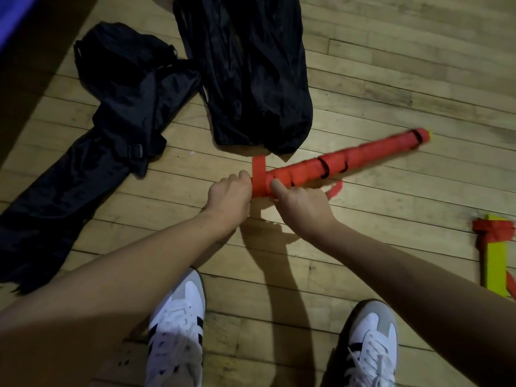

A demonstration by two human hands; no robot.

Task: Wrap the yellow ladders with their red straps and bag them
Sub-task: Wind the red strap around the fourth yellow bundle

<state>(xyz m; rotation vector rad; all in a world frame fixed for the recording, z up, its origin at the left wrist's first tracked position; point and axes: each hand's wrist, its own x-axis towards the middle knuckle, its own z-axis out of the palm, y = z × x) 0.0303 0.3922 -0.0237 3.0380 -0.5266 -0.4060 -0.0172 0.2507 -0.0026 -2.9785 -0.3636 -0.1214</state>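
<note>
A long ladder bundle (349,160) wound almost fully in red strap lies slanted above the wooden floor, its far end showing a bit of yellow. My left hand (230,195) grips the bundle's near end, fingers curled. My right hand (301,202) holds the bundle just beside it, thumb pressing the red wrap. A loose end of the red strap (258,167) sticks up between my hands. A second yellow ladder bundle (495,252) with red strap around it lies at the right edge. Two black bags lie beyond: one full (245,71), one flat (111,129).
My two white shoes (176,328) stand on the floor (391,79) at the bottom. A dark strip and a blue surface (11,15) run along the top left corner. Another red strap tail (335,189) hangs under the bundle.
</note>
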